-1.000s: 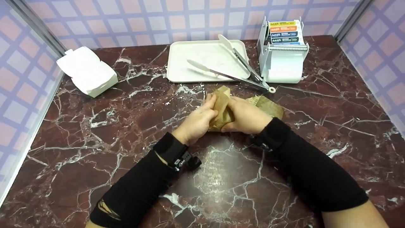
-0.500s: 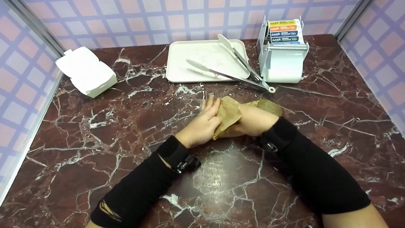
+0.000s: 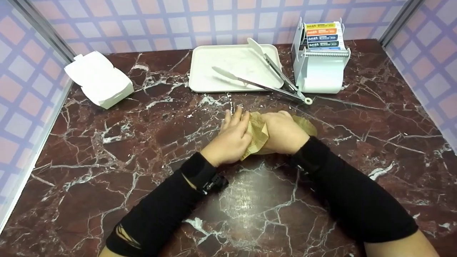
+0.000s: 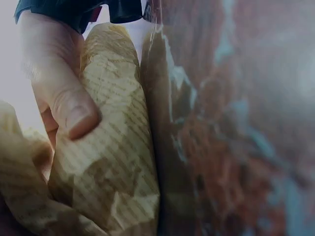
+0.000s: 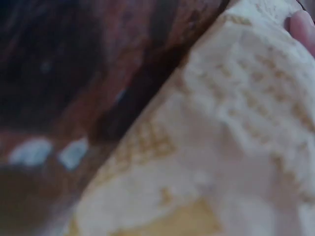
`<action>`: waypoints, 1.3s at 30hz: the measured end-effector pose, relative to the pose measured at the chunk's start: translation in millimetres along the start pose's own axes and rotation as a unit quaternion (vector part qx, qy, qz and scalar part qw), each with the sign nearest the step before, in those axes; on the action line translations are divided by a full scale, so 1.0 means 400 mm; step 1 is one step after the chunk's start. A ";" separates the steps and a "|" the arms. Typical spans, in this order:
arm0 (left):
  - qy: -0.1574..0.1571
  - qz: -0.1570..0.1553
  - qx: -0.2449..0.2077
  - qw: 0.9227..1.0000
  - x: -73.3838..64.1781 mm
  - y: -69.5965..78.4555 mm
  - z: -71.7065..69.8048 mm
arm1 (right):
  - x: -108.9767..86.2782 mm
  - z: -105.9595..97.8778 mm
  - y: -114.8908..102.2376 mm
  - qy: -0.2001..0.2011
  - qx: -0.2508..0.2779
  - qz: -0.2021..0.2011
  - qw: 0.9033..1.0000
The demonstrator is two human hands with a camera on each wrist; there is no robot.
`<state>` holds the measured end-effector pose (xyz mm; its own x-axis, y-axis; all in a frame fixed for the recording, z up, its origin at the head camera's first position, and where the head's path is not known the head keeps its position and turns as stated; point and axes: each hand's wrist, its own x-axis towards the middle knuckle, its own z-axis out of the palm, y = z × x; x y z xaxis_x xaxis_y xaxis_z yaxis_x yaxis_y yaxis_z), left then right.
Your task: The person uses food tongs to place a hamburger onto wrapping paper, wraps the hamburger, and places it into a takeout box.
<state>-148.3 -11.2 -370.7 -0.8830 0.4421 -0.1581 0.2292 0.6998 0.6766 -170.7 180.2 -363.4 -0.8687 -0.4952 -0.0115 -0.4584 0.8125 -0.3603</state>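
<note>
A parcel in brown printed paper point(image 3: 257, 132) lies on the marbled table between both hands. Its contents are hidden, and one end of the paper point(image 3: 306, 125) sticks out beyond the right hand. My left hand point(image 3: 230, 141) lies along its left end with the fingers straight and spread. Curled over the parcel's middle, my right hand point(image 3: 284, 134) grips it. In the left wrist view, a thumb presses on the creased paper point(image 4: 113, 128) of the long parcel. The paper point(image 5: 231, 118) fills much of the blurred right wrist view, with a fingertip point(image 5: 302, 30) at its edge.
Metal tongs point(image 3: 268, 88) lie spread across a white tray point(image 3: 200, 80) behind the hands. To the tray's right stands a label dispenser point(image 3: 323, 67) with coloured rolls. An unfolded white box point(image 3: 101, 80) sits at the back left. Patterned walls point(image 3: 157, 25) enclose the table.
The left hand has let go of the upright paper end, straightened its fingers and pressed that end down toward the right. The right hand has shifted slightly and keeps its grip on the parcel.
</note>
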 end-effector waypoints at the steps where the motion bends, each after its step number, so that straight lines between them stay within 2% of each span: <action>1: 0.000 0.000 0.010 1.000 0.000 0.001 0.002 | 0.000 0.001 0.000 -0.001 0.001 -0.003 1.000; 3: -0.001 0.000 0.025 1.000 0.001 0.001 0.004 | 0.000 -0.002 0.004 -0.010 0.005 -0.010 1.000; 5: -0.004 -0.005 0.037 0.999 0.002 0.002 0.005 | -0.004 -0.014 0.013 -0.036 0.017 -0.014 0.999; 8: -0.010 -0.011 0.057 0.998 0.005 0.004 0.004 | -0.016 -0.046 0.033 -0.086 0.052 -0.027 0.995; 10: -0.012 -0.015 0.070 0.997 0.008 0.008 0.004 | -0.027 -0.067 0.041 -0.098 0.075 -0.041 0.991; 13: -0.015 -0.018 0.083 0.996 0.010 0.011 0.004 | -0.038 -0.083 0.043 -0.076 0.083 -0.096 0.989; 17: -0.020 -0.019 0.082 0.996 0.010 0.010 0.002 | -0.041 -0.075 0.035 -0.046 0.025 -0.138 0.989; 22: -0.048 0.004 0.050 0.998 0.008 -0.007 -0.014 | -0.042 -0.071 0.045 -0.063 -0.022 -0.110 0.992; 28: -0.100 0.048 0.035 0.993 -0.004 -0.060 -0.071 | -0.042 -0.074 0.061 -0.075 -0.038 -0.108 0.991; 33: -0.105 0.056 0.043 0.992 -0.003 -0.088 -0.096 | -0.042 -0.075 0.058 -0.074 -0.036 -0.113 0.990; 39: -0.087 0.057 0.070 0.992 0.011 -0.077 -0.084 | -0.038 -0.064 0.038 -0.050 -0.037 -0.099 0.993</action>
<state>-173.1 -49.7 -368.2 -0.7665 0.6044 -0.2171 0.3888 0.7058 0.5922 -169.4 208.0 -344.7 -0.7388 -0.6727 -0.0418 -0.6341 0.7148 -0.2949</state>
